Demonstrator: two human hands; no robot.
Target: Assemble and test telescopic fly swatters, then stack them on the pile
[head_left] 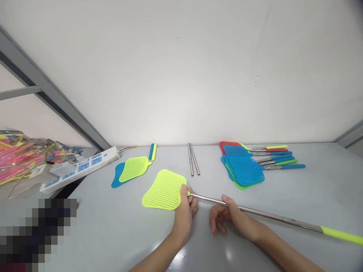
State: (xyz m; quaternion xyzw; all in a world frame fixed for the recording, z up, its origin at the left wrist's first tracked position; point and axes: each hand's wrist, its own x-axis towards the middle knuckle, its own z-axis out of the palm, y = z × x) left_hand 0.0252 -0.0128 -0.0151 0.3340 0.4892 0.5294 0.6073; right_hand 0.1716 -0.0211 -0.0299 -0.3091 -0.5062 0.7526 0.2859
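A yellow-green fly swatter (164, 190) with a perforated head and a long, extended metal rod lies slantwise across my hands. My left hand (185, 207) grips it at the neck, where the head meets the rod, thumb on the head's edge. Farther along, my right hand (231, 217) has the rod between its thumb and loosely curled fingers. The yellow-green handle runs out past the right edge of view. Left of the held swatter, a loose yellow-green swatter head (134, 169) overlaps a blue swatter head (117, 176). Behind it stand out two metal rods (194, 160).
A blue handle sleeve (151, 152) and a yellow-green one (154, 152) lie near the wall. Several swatters with short rods are piled at the right, a blue one (249, 172) on top. A power strip (85, 168) and a plastic bag (25, 158) are at the left.
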